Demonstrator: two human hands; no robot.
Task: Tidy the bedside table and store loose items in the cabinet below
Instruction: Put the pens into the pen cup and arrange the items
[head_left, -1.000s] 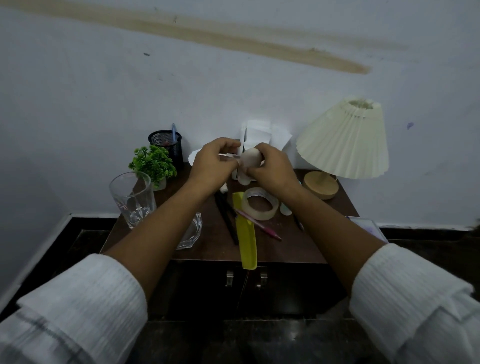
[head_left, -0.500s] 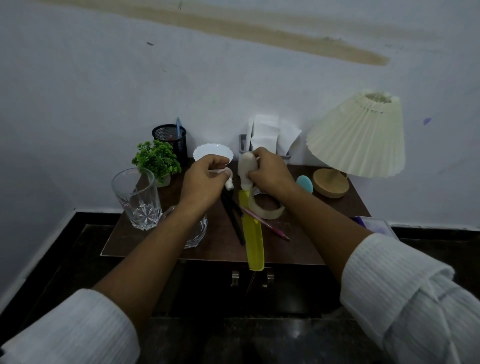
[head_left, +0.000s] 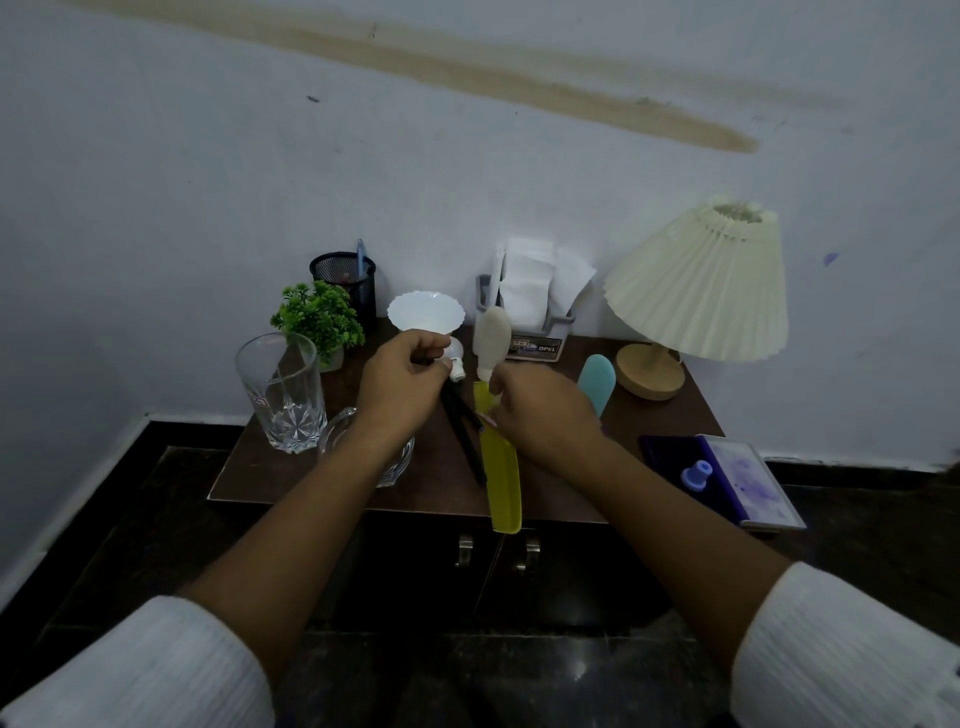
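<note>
Cream tube (head_left: 491, 335) brought down from mid-air, now neck-down at the surface (head_left: 436, 493).
Pinched at the neck by right hand (head_left: 540, 413) fingers, beside yellow comb (head_left: 501, 483); small white piece (head_left: 455, 364) gripped in left hand (head_left: 402, 387), drawn apart. Cabinet (head_left: 571, 571) below shut; storing not begun.

White sleeves, bare forearms: a person's white ribbed-knit left sleeve (head_left: 145, 670) and matching right sleeve (head_left: 841, 649), both ending in thick cuffs near the elbows, leave the left hand (head_left: 400, 387) and right hand (head_left: 540, 410) uncovered.
</note>
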